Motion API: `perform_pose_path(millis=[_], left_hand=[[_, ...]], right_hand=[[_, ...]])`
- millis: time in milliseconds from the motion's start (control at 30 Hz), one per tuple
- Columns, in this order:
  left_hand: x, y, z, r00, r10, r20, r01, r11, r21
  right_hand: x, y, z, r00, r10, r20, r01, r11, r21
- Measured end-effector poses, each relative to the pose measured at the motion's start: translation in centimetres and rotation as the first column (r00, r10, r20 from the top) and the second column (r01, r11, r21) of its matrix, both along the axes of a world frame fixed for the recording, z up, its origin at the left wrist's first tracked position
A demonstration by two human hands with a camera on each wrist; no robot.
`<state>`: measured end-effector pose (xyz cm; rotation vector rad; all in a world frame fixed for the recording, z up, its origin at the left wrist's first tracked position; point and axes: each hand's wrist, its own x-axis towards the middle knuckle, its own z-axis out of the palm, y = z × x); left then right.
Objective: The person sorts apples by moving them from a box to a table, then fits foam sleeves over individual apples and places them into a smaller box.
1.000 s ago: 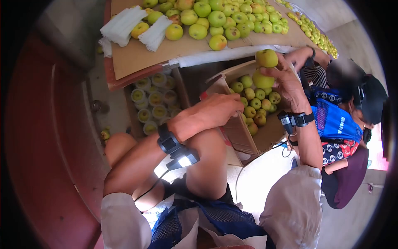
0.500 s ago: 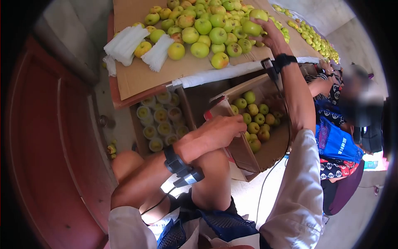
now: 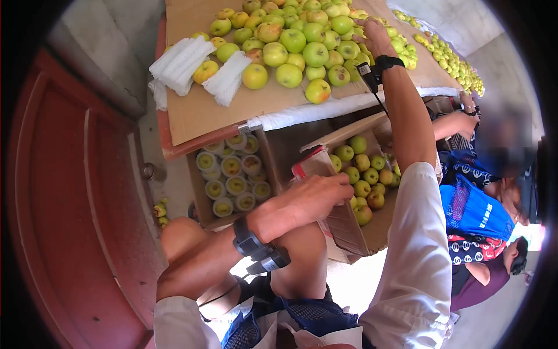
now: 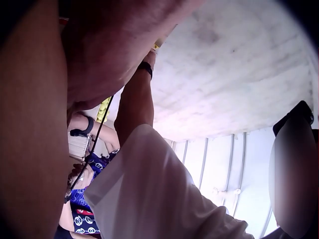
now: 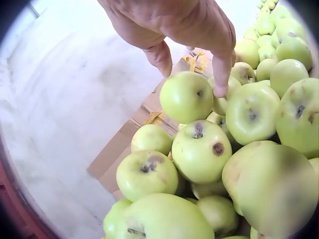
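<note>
My right hand [image 3: 376, 39] is over the heap of green apples [image 3: 314, 53] on the cardboard-covered table. In the right wrist view, the thumb and fingers of the right hand [image 5: 172, 30] are spread, mostly straight, around the upper side of one apple [image 5: 184, 99]; a fingertip is beside it, and firm contact cannot be told. Below the table edge, my left hand [image 3: 311, 198] has its fingers curled over the near wall of an open cardboard box [image 3: 347, 230] holding loose apples [image 3: 363, 188]. The left wrist view shows the left hand [image 4: 119, 45] dark and close, its fingertips hidden.
Left of the open box stands another box with apples in white sleeves [image 3: 235, 185]. White foam nets [image 3: 181, 63] lie at the table's left. A red door [image 3: 81, 203] is at far left. People in blue vests [image 3: 474, 203] are at right; a few fruits [image 3: 160, 212] lie on the floor.
My right hand has moved from above the open box up to the heap on the table; the two apples it held are out of its grip. My left hand stays at the box wall.
</note>
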<state>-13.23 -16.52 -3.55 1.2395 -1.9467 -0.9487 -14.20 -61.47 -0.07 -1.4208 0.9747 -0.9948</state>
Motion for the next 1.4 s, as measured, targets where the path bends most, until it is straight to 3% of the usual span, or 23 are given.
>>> perform_pose_path(millis=[133,233,267,400,500,533,667,700,767,833,900,1000,1100,1200,1333,1400], left_hand=[[-0.2,0.1,0.5,0.996,-0.057,0.069,0.051,0.995,0.087],[-0.4,0.5,1.0,0.994,-0.053,0.098,0.047,0.997,0.062],[-0.6,0.6,1.0,0.995,-0.051,0.091,0.047,0.998,0.041],[-0.8,0.6,0.1,0.993,-0.036,0.112,0.045,0.996,-0.078],[-1.1,0.8,-1.2,0.986,-0.048,0.160,0.087,0.967,-0.241],[-1.3,1.1,-0.9,0.987,-0.045,0.154,0.076,0.976,-0.202],[-2.1,2.1,0.5,0.993,0.003,0.118,0.003,0.999,-0.051],[-2.1,2.2,0.3,0.994,-0.006,0.105,0.014,0.997,-0.080],[-2.3,2.3,-0.1,0.997,-0.017,0.077,0.027,0.990,-0.136],[-2.5,2.5,-0.1,0.996,-0.021,0.084,0.032,0.991,-0.127],[-2.6,2.4,-0.1,0.996,-0.024,0.087,0.034,0.992,-0.122],[-2.6,2.3,0.0,0.996,-0.031,0.082,0.038,0.995,-0.088],[-2.4,2.1,0.4,0.999,-0.020,0.034,0.023,0.996,-0.086],[-2.1,1.8,0.7,1.000,-0.020,0.019,0.021,0.998,-0.057],[-1.9,1.3,1.2,0.996,-0.030,0.084,0.030,1.000,0.003],[-2.1,1.0,1.6,0.995,-0.020,0.093,0.017,0.999,0.028]], right_hand=[[-2.4,2.1,1.9,0.999,0.023,-0.041,-0.028,0.990,-0.137],[-5.0,5.4,4.1,0.995,0.097,-0.023,-0.099,0.987,-0.127],[-5.3,6.4,4.6,0.998,0.033,-0.047,-0.039,0.992,-0.117],[-8.6,12.4,5.9,0.997,0.053,-0.063,-0.060,0.992,-0.113],[-12.8,17.0,6.2,0.981,0.166,-0.100,-0.180,0.971,-0.156],[-14.2,18.3,5.8,0.973,0.229,0.004,-0.228,0.972,-0.056],[-19.7,26.9,4.3,0.939,0.220,-0.263,-0.254,0.962,-0.101],[-21.1,27.9,2.9,0.916,0.280,-0.289,-0.284,0.958,0.028],[-22.7,28.4,0.3,0.730,0.413,-0.544,-0.354,0.910,0.216],[-22.8,28.6,-1.7,0.441,0.578,-0.686,-0.488,0.797,0.357],[-22.0,30.0,-3.7,0.174,0.489,-0.855,-0.499,0.792,0.352],[-20.7,30.5,-7.0,-0.032,0.642,-0.766,-0.513,0.647,0.564],[-21.1,30.2,-7.5,0.002,0.777,-0.629,-0.518,0.539,0.664],[-21.3,30.3,-7.8,-0.064,0.784,-0.617,-0.657,0.432,0.617],[-20.9,30.0,-7.8,-0.209,0.786,-0.582,-0.663,0.324,0.675],[-21.6,29.3,-7.0,-0.159,0.860,-0.485,-0.646,0.281,0.710]])
